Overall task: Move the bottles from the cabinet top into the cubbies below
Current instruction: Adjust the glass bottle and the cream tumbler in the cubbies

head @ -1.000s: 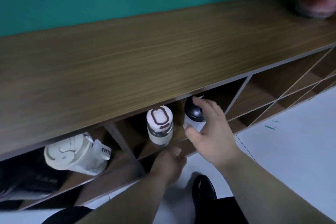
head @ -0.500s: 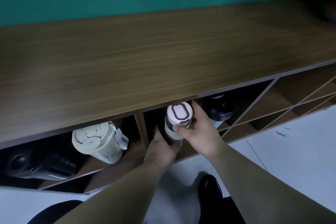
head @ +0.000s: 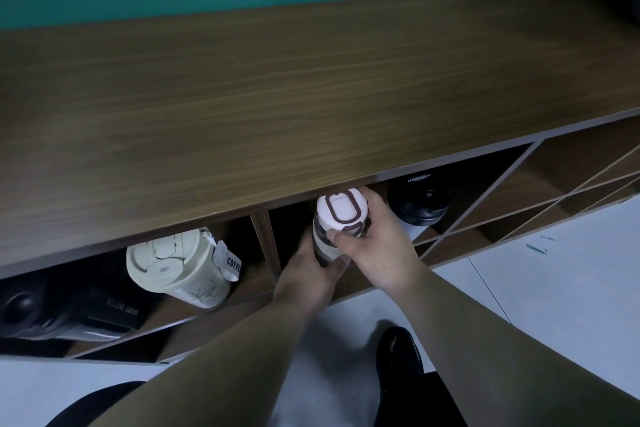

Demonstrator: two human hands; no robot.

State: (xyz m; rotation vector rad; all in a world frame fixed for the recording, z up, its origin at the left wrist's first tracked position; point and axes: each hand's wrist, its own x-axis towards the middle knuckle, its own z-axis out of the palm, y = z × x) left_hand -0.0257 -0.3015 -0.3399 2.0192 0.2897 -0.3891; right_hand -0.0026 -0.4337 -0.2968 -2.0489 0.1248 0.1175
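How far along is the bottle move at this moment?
Nearly done: the cabinet top shows no bottles. The cream coffee cup, the black bottle and the black-lidded bottle sit in cubbies. Both the left hand and the right hand hold the white-lidded bottle, left to release.

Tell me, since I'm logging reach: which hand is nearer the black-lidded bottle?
Right. The right hand sits just left of the black-lidded bottle; the left hand is farther left, beyond the white-lidded bottle.

Both hands [head: 377, 246] around a white-capped bottle [head: 337, 222] in the cubby, black bottle [head: 419, 203] just beside.
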